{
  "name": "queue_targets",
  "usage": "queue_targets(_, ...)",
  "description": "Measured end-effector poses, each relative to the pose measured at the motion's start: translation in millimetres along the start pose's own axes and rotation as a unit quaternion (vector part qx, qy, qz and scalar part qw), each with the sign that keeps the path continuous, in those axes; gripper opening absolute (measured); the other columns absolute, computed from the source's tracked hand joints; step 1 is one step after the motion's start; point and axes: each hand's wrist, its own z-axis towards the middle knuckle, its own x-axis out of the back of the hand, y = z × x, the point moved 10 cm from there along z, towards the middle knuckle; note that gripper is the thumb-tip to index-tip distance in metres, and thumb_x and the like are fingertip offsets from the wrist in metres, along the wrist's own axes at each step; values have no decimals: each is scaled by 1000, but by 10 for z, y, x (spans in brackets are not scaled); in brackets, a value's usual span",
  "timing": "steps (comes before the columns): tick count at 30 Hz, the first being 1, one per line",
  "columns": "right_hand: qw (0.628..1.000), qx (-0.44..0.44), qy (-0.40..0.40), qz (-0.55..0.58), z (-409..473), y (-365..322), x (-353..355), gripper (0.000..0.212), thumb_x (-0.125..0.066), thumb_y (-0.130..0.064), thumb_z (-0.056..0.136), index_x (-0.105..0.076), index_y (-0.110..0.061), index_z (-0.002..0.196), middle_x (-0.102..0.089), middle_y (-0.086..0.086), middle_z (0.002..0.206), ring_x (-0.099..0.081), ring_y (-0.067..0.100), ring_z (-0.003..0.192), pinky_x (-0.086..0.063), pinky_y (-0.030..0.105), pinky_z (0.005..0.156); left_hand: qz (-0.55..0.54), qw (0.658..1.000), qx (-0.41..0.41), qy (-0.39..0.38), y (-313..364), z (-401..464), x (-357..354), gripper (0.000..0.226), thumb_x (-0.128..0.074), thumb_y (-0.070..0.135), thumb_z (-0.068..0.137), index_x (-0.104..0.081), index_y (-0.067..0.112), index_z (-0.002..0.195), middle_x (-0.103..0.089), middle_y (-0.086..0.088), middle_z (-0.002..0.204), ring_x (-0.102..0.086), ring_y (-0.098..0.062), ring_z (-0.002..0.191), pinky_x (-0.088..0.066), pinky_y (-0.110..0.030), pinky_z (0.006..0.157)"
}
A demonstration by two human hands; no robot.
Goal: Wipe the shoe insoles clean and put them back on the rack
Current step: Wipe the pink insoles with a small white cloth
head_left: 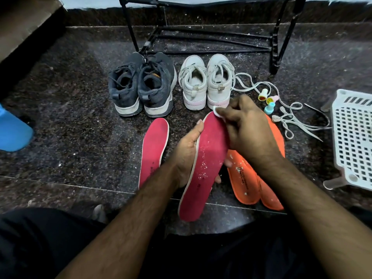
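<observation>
My left hand (186,156) grips a red insole (205,162) from underneath, holding it tilted above the floor; white specks dot its surface. My right hand (247,131) pinches a small white pad (218,112) against the insole's toe end. A second red insole (154,150) lies flat on the floor to the left. Two orange insoles (245,178) lie to the right, partly hidden under my right forearm. The black metal shoe rack (211,43) stands at the back.
Dark grey sneakers (141,85) and white sneakers (205,81) stand before the rack. Loose white laces (289,119) and small coloured bottles (268,101) lie to the right. A white plastic basket (352,137) sits at the right edge, a blue object (12,131) at the left.
</observation>
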Motion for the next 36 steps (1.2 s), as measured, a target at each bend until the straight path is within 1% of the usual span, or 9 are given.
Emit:
queue_targets(4, 996, 72, -55, 21, -119, -379, -190, 29, -53, -25, 94, -76, -14, 108, -56, 9, 95, -58, 27, 86, -44, 28, 74, -77, 997, -7, -21, 33, 4, -60, 70, -29, 72, 95, -68, 17, 111, -67, -16, 79, -64, -31, 54, -54, -43, 46)
queue_targets(9, 1000, 11, -8, 11, -14, -65, -36, 20, -63, -19, 94, -76, -16, 107, -52, 4, 94, -55, 23, 86, -41, 27, 76, -39, 999, -11, -20, 32, 13, -39, 83, -24, 74, 93, -67, 5, 108, -65, -27, 82, -63, -32, 50, -54, -39, 47)
queue_targets(14, 993, 98, -59, 5, -153, -441, -204, 25, -58, -23, 93, -77, -13, 105, -56, 8, 94, -57, 27, 84, -44, 30, 74, -104, 994, -19, -31, 70, 13, -36, 67, -28, 71, 94, -73, 21, 100, -69, -13, 77, -64, -30, 53, -54, -42, 48)
queue_targets(18, 1000, 19, -1, 4, -25, -96, 5, 17, -65, -21, 94, -77, -13, 104, -54, 7, 93, -58, 27, 84, -44, 29, 77, -52, 998, -10, -26, 37, 21, -20, 81, -23, 75, 93, -65, 9, 117, -66, -27, 83, -62, -33, 49, -54, -39, 47)
queue_targets(20, 999, 35, -9, -4, -60, -142, -21, 18, -65, -18, 93, -77, -13, 104, -55, 8, 93, -59, 30, 86, -43, 28, 77, -65, 998, -13, -22, 43, 12, -29, 79, -21, 74, 95, -64, 11, 118, -66, -25, 82, -63, -32, 50, -54, -39, 46)
queue_targets(24, 990, 120, -72, -10, -193, -489, -254, 24, -59, -20, 92, -76, -12, 106, -57, 10, 94, -59, 31, 86, -49, 35, 72, -118, 992, -13, -36, 65, 5, -48, 73, -22, 72, 96, -75, 22, 96, -69, -13, 75, -65, -30, 52, -54, -41, 46)
queue_targets(28, 999, 28, -12, -32, -31, -130, -8, 20, -61, -25, 95, -76, -18, 107, -57, 5, 94, -62, 30, 87, -48, 34, 71, -62, 998, -11, -19, 58, 13, -5, 84, -21, 75, 93, -68, 8, 111, -67, -26, 80, -63, -33, 47, -54, -38, 46)
queue_targets(33, 991, 110, -70, -28, -233, -502, -186, 21, -60, -19, 88, -75, -14, 103, -59, 7, 89, -62, 27, 78, -49, 33, 64, -116, 993, -10, -13, 49, 16, -1, 75, -23, 73, 95, -75, 18, 98, -70, -14, 74, -66, -30, 52, -54, -43, 45)
queue_targets(36, 998, 35, -47, -7, -99, -248, -76, 24, -67, -17, 84, -75, -18, 106, -60, 7, 91, -64, 30, 81, -54, 40, 69, -86, 996, -9, -24, 49, 20, -27, 78, -22, 75, 94, -75, 18, 102, -70, -19, 80, -66, -31, 53, -54, -41, 48)
